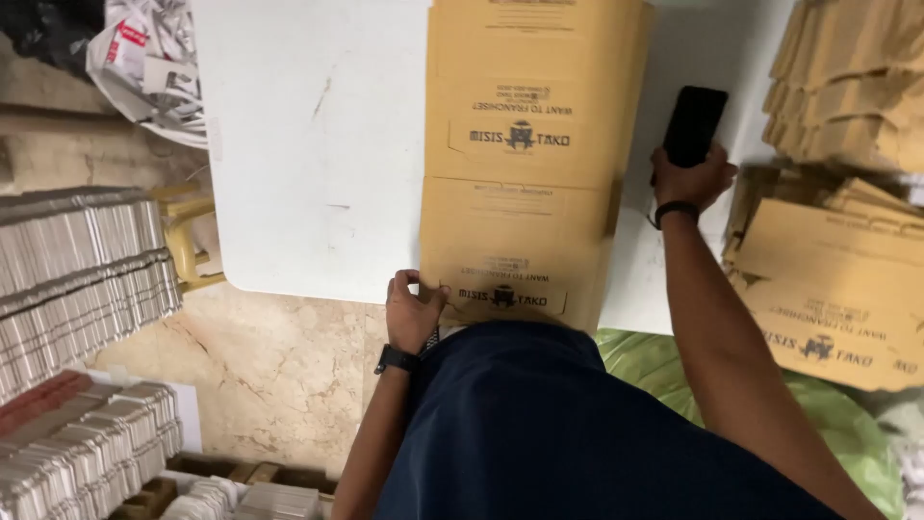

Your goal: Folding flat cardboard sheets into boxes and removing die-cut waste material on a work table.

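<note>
Head view, looking straight down. Landmark: the white surface point(318, 144).

Flat cardboard sheet point(525, 164), brown, printed, lies lengthwise on the right half of the surface, its near end overhanging the surface's near edge, against the person's dark blue shirt point(568, 433).

Left hand point(414, 313) at the near edge of the surface, on the sheet's near left corner. Fingers curled and grasping that corner, thumb on top. Black watch point(397, 359) on the wrist.

Right hand point(688, 178) over the right part of the surface, just beside the sheet's right edge. Fingers clenched around a black phone point(694, 123), held upright with its dark screen facing the camera. Black band point(676, 209) on that wrist.

Right of the surface: a stack of the same brown cardboard sheets point(837, 289), tilted and loosely fanned; a second pile of folded cardboard point(847, 77) beyond it, near the far right corner.

Below the surface's near right corner: green plastic sheeting point(664, 371).

Left of the surface: rows of grey flat packed stock point(77, 260) standing on edge, more of it nearer the camera. Marble-patterned floor point(279, 376) between these and the person. A white plastic bag of scraps point(144, 67) off the far left corner.
</note>
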